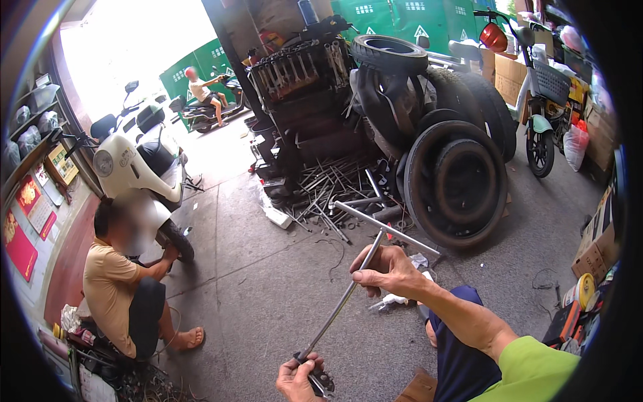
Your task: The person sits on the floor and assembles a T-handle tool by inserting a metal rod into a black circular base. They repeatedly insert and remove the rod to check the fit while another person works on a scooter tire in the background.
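Observation:
A long metal T-handle wrench (pixel 333 317) slants across in front of me, its crossbar (pixel 402 231) at the upper end. My right hand (pixel 390 271) pinches the shaft just below the crossbar between thumb and fingers. Down at the lower edge, my left hand (pixel 297 380) is closed around the shaft's lower end. A small dark metal piece (pixel 323 383) shows at that hand's fingers; its kind is unclear.
At left a person (pixel 120 281) crouches by a white scooter (pixel 144 157). Stacked tires (pixel 462 187) and a heap of metal rods (pixel 328 191) lie ahead, below a rack of wrenches (pixel 288 70). A white bottle (pixel 388 301) lies near my right hand; boxes (pixel 596 234) stand right.

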`<state>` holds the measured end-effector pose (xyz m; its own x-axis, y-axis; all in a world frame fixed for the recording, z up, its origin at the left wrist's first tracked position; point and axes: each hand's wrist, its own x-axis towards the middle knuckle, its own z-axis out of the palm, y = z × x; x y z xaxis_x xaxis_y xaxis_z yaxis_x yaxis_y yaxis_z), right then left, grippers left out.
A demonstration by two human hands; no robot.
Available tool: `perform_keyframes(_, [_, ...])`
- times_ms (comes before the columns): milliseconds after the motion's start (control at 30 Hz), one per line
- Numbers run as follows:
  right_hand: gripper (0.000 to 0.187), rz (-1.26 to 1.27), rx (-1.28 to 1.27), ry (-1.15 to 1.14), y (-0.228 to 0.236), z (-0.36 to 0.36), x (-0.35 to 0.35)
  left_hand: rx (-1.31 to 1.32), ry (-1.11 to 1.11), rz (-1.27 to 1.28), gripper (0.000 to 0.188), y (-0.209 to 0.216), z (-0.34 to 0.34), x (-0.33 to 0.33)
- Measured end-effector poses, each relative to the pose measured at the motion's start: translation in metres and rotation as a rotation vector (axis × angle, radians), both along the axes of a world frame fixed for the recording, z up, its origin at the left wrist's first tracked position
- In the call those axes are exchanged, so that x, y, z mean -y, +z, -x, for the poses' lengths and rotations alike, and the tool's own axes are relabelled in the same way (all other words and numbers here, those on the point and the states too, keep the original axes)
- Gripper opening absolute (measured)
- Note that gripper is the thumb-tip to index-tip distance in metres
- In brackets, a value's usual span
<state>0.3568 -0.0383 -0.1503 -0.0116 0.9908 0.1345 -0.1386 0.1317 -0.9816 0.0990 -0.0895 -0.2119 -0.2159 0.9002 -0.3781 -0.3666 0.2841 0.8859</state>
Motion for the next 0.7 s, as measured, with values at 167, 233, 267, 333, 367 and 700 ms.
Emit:
perform_keyframes(167, [0.024,-0.025,-0.002,0.011,-0.001,0.0,0.001,-0.008,-0.005,0.01,0.011,0.0,0.002,0.001])
perform_keyframes(233, [0.024,-0.031,-0.057,0.029,-0.002,-0.001,0.0,-0.017,-0.027,0.017,0.012,0.0,0.004,0.001])
perform_keyframes(267, [0.024,-0.031,-0.111,0.044,-0.006,-0.003,-0.002,-0.043,-0.037,0.0,0.013,0.002,0.005,0.001])
perform_keyframes(333, [0.025,-0.043,-0.151,0.068,-0.009,-0.005,-0.002,-0.094,-0.067,-0.035,0.014,0.005,0.005,-0.001])
perform_keyframes(367, [0.026,-0.055,-0.136,0.077,-0.008,-0.004,-0.002,-0.093,-0.054,-0.076,0.015,0.004,0.004,-0.001])
perform_keyframes(700, [0.034,-0.031,0.021,0.161,-0.003,-0.008,0.007,-0.165,-0.023,-0.014,0.012,0.009,-0.005,-0.003])
